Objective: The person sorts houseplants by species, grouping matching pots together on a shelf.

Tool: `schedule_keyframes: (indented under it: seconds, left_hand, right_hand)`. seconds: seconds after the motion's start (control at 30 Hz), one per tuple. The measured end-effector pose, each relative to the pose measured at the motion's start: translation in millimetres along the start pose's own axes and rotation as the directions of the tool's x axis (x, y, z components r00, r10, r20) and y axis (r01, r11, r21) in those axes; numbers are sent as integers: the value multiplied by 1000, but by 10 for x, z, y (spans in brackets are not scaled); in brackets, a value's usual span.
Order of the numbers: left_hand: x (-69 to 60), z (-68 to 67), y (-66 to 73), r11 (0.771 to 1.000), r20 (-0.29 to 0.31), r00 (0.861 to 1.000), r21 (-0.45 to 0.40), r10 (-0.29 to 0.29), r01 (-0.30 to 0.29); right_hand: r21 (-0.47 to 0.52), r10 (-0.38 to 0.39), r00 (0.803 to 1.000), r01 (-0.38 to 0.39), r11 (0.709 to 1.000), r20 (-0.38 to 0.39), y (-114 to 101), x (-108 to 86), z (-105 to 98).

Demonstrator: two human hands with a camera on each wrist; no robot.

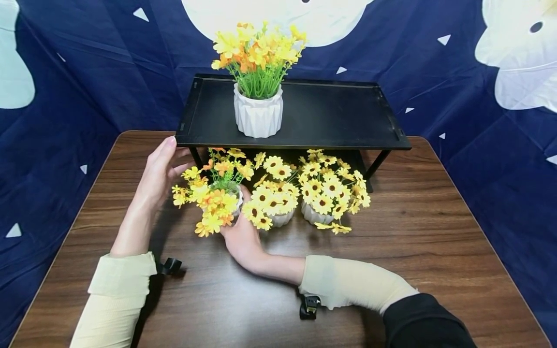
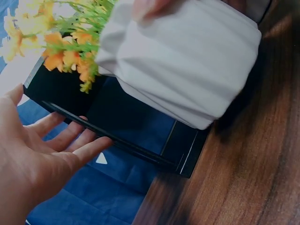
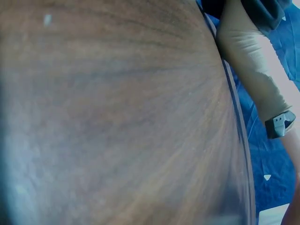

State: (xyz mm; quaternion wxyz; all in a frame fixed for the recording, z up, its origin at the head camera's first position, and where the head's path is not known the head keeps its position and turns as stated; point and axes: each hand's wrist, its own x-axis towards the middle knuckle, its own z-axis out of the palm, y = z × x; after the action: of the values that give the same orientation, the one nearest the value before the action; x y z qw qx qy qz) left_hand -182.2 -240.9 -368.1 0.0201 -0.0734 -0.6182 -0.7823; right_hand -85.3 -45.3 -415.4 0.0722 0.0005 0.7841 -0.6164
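Note:
My right hand [image 1: 243,239] grips a white ribbed pot [image 2: 187,61] of yellow and orange artificial flowers [image 1: 213,203], at the front left of a black two-tier shelf [image 1: 330,116]. In the left wrist view, fingertips of that hand show on the pot's side. The flowers lean toward the front in the head view. My left hand [image 1: 158,174] is at the shelf's left front corner, with its fairly straight fingers [image 2: 93,149] touching the slim black leg [image 2: 126,146] and the thumb at the upper edge. The right wrist view shows neither the pot nor the gripping fingers.
Another pot [image 1: 258,113] of yellow-orange flowers stands on the upper tier, left of centre. Two pots with dark-centred yellow daisies [image 1: 274,200] [image 1: 332,191] stand side by side at the shelf's front. Beneath is a brown wooden table [image 1: 413,241]; blue patterned cloth [image 1: 109,63] hangs around.

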Motion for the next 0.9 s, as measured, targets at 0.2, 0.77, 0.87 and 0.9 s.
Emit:
schedule_keyframes:
  seconds: [0.2,0.77,0.87,0.9]
  left_hand:
    - [-7,-11,12,997,-6,1000,71,-21,21]
    - [-33,-40,44,983,-39,991,125,-131,135]
    - [-24,-36,48,985,-37,991,112,-130,134]
    - [-19,-36,45,985,-38,992,126,-118,122]
  right_hand:
    - [-23,-68,998,68,997,-11,-71,-48,-20]
    - [62,-274,962,273,960,10,-294,-224,-173]
    - [45,-288,957,286,957,24,-298,-263,-199]
    - [38,-293,956,292,956,30,-295,-279,-206]
